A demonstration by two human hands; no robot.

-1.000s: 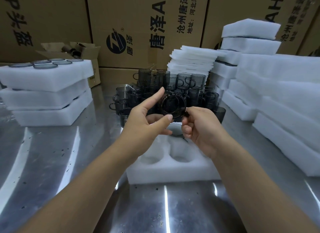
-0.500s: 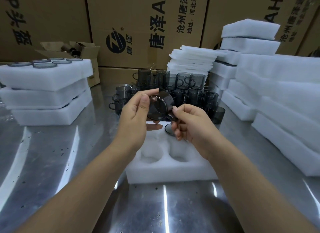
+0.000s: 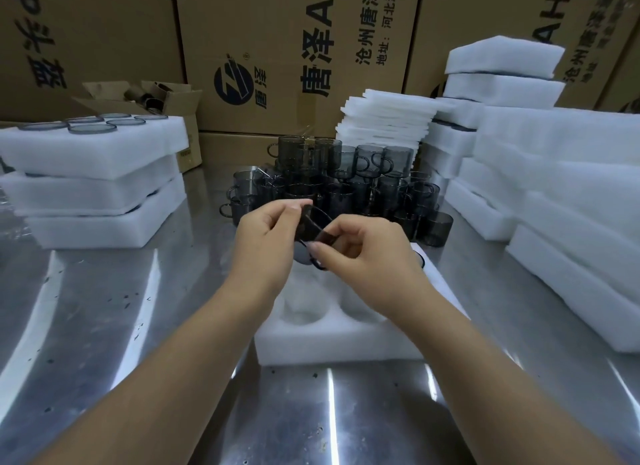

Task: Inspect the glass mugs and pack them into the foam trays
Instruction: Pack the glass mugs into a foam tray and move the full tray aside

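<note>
A smoky grey glass mug (image 3: 313, 227) is held tilted between both hands, above the far end of a white foam tray (image 3: 341, 343). My left hand (image 3: 268, 237) pinches its upper edge with thumb and fingers. My right hand (image 3: 363, 248) pinches its lower side near the handle. The tray has round pockets; two near ones show hollow, and a mug rim (image 3: 419, 258) peeks out of a far pocket beside my right hand. A cluster of several loose grey mugs (image 3: 346, 184) stands behind the tray.
Stacked foam trays (image 3: 93, 191) with mug rims on top sit at the left. More foam blocks (image 3: 568, 194) and thin foam sheets (image 3: 388, 121) pile up at the right. Cardboard cartons (image 3: 294, 49) wall the back. The table (image 3: 104, 326) is shiny metal.
The mug has been turned in my hands from rim facing me to tilted on its side. Both hands have lowered a little toward the tray.
</note>
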